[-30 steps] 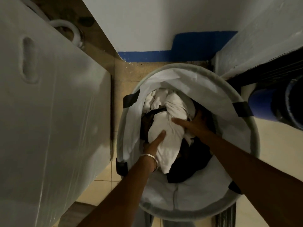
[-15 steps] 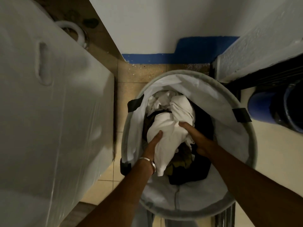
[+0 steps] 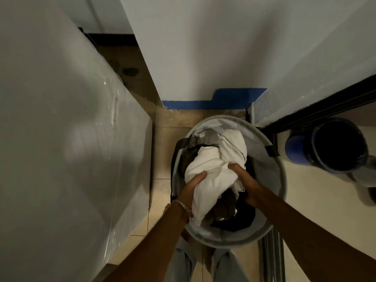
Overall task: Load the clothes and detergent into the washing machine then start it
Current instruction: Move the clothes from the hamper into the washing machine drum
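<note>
Both hands clasp a bundle of clothes (image 3: 213, 171) above the round laundry basket (image 3: 281, 180). The left hand (image 3: 192, 185) has its fingers curled under the near-left side of the white cloth; the right hand (image 3: 245, 182) grips the right side, its fingers buried in the folds. Compared with a second ago, the bundle has risen from the basket's depths to about rim level and is gathered more tightly, which suggests the lift-out has begun and loading is still ahead. The bundle's long axis runs from near-left to far-right, with its loose white tail hanging toward the person. The white appliance (image 3: 71, 139) on the left, presumably the washing machine, stands just beside the basket.
</note>
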Demonstrator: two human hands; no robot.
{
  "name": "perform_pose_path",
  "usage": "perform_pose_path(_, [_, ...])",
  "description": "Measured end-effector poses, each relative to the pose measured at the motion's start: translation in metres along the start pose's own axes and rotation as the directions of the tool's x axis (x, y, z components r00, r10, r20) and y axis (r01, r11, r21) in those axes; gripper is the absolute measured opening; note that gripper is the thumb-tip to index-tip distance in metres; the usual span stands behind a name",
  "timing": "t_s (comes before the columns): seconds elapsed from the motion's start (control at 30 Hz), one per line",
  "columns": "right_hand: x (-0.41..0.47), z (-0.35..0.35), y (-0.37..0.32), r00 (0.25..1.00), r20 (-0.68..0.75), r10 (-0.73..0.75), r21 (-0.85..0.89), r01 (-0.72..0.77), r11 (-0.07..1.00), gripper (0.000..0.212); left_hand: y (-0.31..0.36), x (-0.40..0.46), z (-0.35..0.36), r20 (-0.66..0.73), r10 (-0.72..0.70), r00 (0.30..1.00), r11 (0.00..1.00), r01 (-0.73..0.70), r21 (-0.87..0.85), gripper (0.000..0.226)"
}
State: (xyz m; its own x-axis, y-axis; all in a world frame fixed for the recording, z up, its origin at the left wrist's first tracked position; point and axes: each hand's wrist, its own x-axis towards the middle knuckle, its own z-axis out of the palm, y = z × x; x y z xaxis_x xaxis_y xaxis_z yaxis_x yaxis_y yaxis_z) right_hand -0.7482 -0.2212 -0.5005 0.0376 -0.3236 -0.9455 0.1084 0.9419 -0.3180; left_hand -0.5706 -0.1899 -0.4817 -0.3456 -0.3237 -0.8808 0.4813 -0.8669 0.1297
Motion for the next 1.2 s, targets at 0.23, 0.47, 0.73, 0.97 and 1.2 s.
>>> perform_pose_path(0.23, [-0.06,-0.002,-0.001,0.992,0.077,-0.098,0.073,0.093,0.993,0.052,-0.006,-0.043,0.011,0.068,0.052,0.996,0.997,-0.055,0.049,0.038])
perform_pose_path(0.47, [-0.13,-0.014,-0.01,0.965,0.123,-0.231,0.161,0.21,0.964,0.028,-0.014,-0.101,0.05,-0.035,0.155,0.987,0.979,-0.149,0.141,0.049])
perform_pose_path(0.73, [-0.218,-0.012,-0.035,0.925,0.174,-0.338,0.057,0.333,0.941,0.066,-0.012,-0.173,0.083,0.023,0.266,0.964,0.944,-0.265,0.198,0.059])
perform_pose_path(0.97, [-0.304,0.004,-0.074,0.88,0.187,-0.437,0.001,0.445,0.896,0.082,0.01,-0.258,0.118,0.104,0.409,0.906,0.884,-0.422,0.198,0.032])
perform_pose_path(1.2, [-0.391,0.031,-0.104,0.824,0.205,-0.528,0.007,0.538,0.843,0.046,0.03,-0.344,0.149,0.137,0.511,0.849,0.819,-0.529,0.222,0.044])
